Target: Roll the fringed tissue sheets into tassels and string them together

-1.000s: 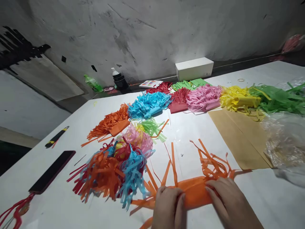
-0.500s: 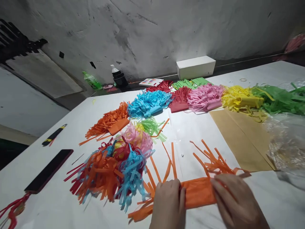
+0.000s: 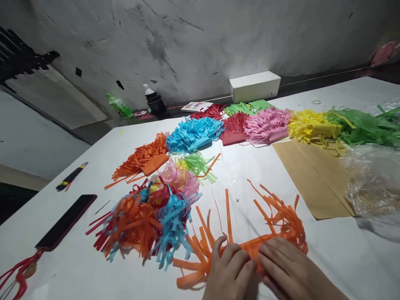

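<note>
An orange fringed paper strip (image 3: 275,218) lies on the white table (image 3: 265,175) near its front edge, cut strands fanning away from me. My left hand (image 3: 229,271) and my right hand (image 3: 289,271) press side by side on its uncut band, fingers touching at the middle. Just left of them sits a heap of mixed fringed bundles (image 3: 146,216) in orange, blue, red and pink.
Stacks of fringed paper run along the back: orange (image 3: 142,160), blue (image 3: 193,135), red (image 3: 234,129), pink (image 3: 265,125), yellow (image 3: 312,127), green (image 3: 362,127). Brown paper (image 3: 312,175) and a plastic bag (image 3: 375,183) lie right. A black ruler (image 3: 67,221), a knife (image 3: 70,178) and a white box (image 3: 254,86) are also there.
My hands have come together along the orange band, from apart to touching. The strip's right fringe has bunched and curled more.
</note>
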`<state>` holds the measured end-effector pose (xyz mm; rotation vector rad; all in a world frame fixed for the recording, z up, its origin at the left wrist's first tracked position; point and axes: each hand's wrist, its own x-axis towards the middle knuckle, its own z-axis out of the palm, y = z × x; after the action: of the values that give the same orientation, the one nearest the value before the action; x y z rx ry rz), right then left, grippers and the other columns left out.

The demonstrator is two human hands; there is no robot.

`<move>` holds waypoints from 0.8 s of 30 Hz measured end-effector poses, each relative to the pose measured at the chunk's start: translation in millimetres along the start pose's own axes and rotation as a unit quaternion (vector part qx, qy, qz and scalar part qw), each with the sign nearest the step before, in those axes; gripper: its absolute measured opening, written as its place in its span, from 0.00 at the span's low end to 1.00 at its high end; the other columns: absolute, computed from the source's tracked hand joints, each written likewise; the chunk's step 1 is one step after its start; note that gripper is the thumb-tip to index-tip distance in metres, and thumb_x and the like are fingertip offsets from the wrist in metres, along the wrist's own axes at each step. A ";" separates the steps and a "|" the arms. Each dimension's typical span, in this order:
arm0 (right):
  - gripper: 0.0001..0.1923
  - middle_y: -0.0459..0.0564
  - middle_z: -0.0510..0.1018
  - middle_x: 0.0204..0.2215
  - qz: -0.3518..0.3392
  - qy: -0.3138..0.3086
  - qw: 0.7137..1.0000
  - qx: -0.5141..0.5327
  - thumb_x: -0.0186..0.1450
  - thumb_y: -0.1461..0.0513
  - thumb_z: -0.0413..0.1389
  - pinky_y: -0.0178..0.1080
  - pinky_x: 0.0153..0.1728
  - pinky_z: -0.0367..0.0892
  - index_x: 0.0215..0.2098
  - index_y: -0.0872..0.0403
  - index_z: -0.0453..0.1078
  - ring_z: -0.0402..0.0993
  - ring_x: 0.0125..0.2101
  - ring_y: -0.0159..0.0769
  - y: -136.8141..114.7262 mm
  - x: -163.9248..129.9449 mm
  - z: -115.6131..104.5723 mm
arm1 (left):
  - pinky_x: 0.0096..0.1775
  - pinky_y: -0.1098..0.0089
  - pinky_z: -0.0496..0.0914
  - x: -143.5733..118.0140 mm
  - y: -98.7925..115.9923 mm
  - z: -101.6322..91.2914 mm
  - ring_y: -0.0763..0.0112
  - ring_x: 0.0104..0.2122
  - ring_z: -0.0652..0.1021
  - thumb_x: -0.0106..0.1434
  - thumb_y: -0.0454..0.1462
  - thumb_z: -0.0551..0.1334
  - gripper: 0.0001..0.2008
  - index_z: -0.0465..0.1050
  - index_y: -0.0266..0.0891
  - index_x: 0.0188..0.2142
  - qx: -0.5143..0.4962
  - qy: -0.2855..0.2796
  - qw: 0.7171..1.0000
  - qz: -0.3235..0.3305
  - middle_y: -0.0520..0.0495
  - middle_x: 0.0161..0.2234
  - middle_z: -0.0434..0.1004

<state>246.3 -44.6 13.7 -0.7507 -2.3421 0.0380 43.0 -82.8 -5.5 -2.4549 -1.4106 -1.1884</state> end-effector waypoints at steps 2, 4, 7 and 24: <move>0.20 0.50 0.84 0.40 -0.013 0.012 1.000 -0.018 0.74 0.70 0.41 0.43 0.54 0.65 0.45 0.55 0.75 0.78 0.43 0.38 2.1 -2.0 -2.6 | 0.62 0.57 0.53 -6.4 0.6 -1.7 0.69 0.31 0.75 0.78 0.37 0.46 0.21 0.76 0.43 0.35 -0.010 -0.013 1.000 -0.019 0.54 0.28 0.79; 0.18 0.50 0.82 0.37 -0.008 0.001 1.000 0.003 0.72 0.73 0.43 0.43 0.52 0.64 0.43 0.55 0.74 0.77 0.40 0.38 7.6 -4.1 -6.1 | 0.59 0.55 0.57 -13.0 1.2 -6.3 0.68 0.32 0.75 0.77 0.36 0.48 0.17 0.75 0.43 0.38 -0.019 -0.035 0.998 -0.049 0.53 0.30 0.80; 0.13 0.46 0.76 0.30 0.045 -0.048 0.996 0.058 0.72 0.70 0.47 0.44 0.46 0.62 0.35 0.53 0.71 0.71 0.33 0.36 15.0 -3.5 -8.7 | 0.55 0.54 0.61 -18.3 2.7 -14.7 0.64 0.36 0.77 0.71 0.31 0.55 0.10 0.74 0.44 0.40 -0.011 -0.054 0.993 -0.106 0.51 0.34 0.80; 0.18 0.50 0.79 0.34 -0.009 -0.017 1.000 0.021 0.68 0.75 0.44 0.49 0.55 0.61 0.42 0.55 0.74 0.74 0.39 0.40 7.7 7.5 4.3 | 0.50 0.54 0.61 1.2 0.0 -17.5 0.63 0.35 0.74 0.68 0.27 0.53 0.12 0.71 0.42 0.35 0.027 -0.089 0.980 -0.178 0.49 0.34 0.75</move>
<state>243.0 -33.6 13.2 -0.7130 -2.3727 0.0937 33.1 -89.1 7.5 -2.3893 -1.9703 -0.9807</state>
